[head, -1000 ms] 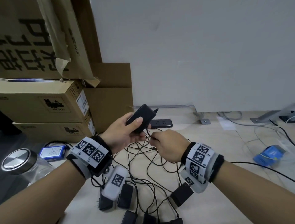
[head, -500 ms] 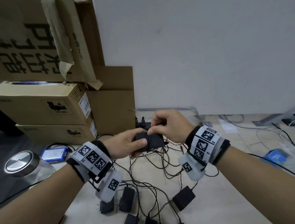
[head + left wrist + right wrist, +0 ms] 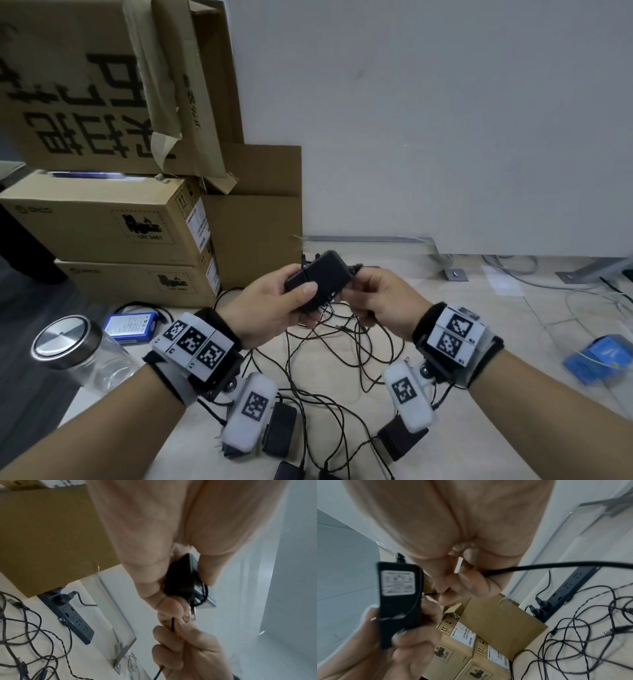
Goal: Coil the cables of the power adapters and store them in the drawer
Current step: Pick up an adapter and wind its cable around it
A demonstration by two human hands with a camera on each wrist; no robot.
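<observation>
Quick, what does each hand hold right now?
Left hand: grips the black power adapter.
Right hand: pinches the adapter's thin cable.

The head view looks forward and down from above both forearms, taking in the desk [image 3: 479,342], the stacked cardboard boxes [image 3: 102,222] at left and the white wall. The left wrist view looks along the palm, very close, toward the wall and the power strip [image 3: 75,622]. The right wrist view looks along its palm toward the boxes. All three share the black adapter [image 3: 318,277] and loose cables [image 3: 342,359].
</observation>
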